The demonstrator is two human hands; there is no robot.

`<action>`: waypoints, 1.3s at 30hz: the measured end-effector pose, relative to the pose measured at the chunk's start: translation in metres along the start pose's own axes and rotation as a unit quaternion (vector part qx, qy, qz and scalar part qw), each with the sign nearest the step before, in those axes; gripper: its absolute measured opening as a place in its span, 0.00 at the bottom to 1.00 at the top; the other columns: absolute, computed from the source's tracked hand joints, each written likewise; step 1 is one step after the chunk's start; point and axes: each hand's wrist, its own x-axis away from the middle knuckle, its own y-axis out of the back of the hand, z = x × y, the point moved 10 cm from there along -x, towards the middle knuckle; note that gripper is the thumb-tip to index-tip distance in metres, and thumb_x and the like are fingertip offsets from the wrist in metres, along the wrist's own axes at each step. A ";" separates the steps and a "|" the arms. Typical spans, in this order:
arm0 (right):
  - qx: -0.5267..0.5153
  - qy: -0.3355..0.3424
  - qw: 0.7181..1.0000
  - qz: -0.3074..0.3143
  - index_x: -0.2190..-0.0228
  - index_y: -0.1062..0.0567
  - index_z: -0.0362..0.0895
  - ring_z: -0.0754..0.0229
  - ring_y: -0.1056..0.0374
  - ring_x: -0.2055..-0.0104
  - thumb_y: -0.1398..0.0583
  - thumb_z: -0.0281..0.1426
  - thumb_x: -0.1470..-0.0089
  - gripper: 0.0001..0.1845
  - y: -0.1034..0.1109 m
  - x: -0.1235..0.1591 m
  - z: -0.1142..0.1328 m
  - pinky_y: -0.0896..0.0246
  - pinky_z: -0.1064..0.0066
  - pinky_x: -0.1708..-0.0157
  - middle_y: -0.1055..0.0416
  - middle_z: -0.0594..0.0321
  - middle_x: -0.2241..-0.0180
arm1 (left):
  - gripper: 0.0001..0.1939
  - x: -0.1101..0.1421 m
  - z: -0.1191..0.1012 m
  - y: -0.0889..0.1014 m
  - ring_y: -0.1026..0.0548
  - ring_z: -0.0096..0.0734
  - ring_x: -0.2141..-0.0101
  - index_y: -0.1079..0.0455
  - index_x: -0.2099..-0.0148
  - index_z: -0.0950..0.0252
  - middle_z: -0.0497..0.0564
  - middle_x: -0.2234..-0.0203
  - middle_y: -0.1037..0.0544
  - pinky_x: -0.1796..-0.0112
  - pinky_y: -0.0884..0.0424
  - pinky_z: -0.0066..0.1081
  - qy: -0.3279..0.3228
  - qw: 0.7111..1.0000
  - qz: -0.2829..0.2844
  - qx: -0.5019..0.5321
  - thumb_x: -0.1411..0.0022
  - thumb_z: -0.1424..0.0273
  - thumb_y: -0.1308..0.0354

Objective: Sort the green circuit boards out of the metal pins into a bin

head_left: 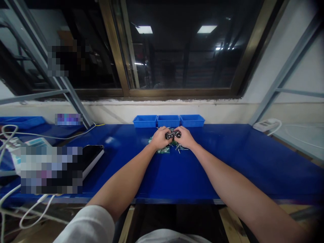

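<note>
Near the back of the blue table (172, 182), my left hand (161, 138) and my right hand (185, 137) meet above a small pile. Both are closed around a cluster of dark, shiny metal pieces (173, 135), too small to tell apart. Long thin silvery screws or pins (179, 148) lie scattered beneath my right hand. Below my left hand is a green-and-clear packet (163, 149) with more thin metal bits on it. My fingers hide part of the heap.
Three blue bins (168, 120) stand in a row behind my hands, against the wall. A dark-screened device (93, 153) and white cables (48, 211) lie at the left. On the right is a white power strip (265, 124). Grey metal posts (76, 101) rise at the sides.
</note>
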 end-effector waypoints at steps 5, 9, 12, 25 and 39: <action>-0.010 -0.032 0.998 -0.053 0.76 0.33 0.44 0.61 0.40 0.70 0.46 0.24 0.64 0.07 0.011 0.000 -0.009 0.43 0.70 0.67 0.38 0.64 0.73 | 0.03 0.001 0.001 0.008 0.32 0.31 0.68 0.33 0.73 0.65 0.49 0.73 0.32 0.64 0.35 0.30 -0.019 0.999 -0.009 0.028 0.51 0.70 0.43; 0.004 -0.039 0.999 -0.031 0.71 0.31 0.45 0.55 0.41 0.60 0.44 0.27 0.63 0.10 0.010 0.001 -0.013 0.43 0.63 0.59 0.37 0.60 0.66 | 0.15 0.003 0.001 0.010 0.31 0.31 0.67 0.30 0.75 0.65 0.50 0.71 0.31 0.62 0.34 0.32 -0.039 0.998 0.040 0.029 0.52 0.57 0.40; 0.018 -0.038 0.999 0.015 0.56 0.32 0.46 0.50 0.44 0.51 0.42 0.34 0.61 0.25 0.003 0.003 -0.010 0.47 0.57 0.53 0.38 0.56 0.55 | 0.19 0.004 -0.002 0.011 0.29 0.34 0.63 0.29 0.73 0.64 0.51 0.67 0.29 0.58 0.35 0.35 -0.047 0.995 0.078 0.035 0.49 0.52 0.43; 0.165 -0.057 0.969 0.173 0.46 0.40 0.49 0.44 0.47 0.45 0.42 0.42 0.57 0.36 -0.031 0.006 -0.006 0.49 0.53 0.51 0.41 0.54 0.46 | 0.30 0.010 0.021 -0.024 0.37 0.48 0.46 0.45 0.40 0.56 0.55 0.45 0.36 0.50 0.41 0.45 0.082 0.976 0.164 -0.118 0.41 0.50 0.56; 0.081 -0.043 0.996 0.004 0.64 0.34 0.47 0.55 0.36 0.63 0.39 0.35 0.64 0.20 0.001 0.002 -0.003 0.43 0.66 0.64 0.32 0.62 0.66 | 0.11 0.004 0.011 0.003 0.30 0.33 0.63 0.34 0.61 0.63 0.51 0.65 0.32 0.59 0.33 0.34 0.050 0.999 0.019 -0.011 0.43 0.63 0.49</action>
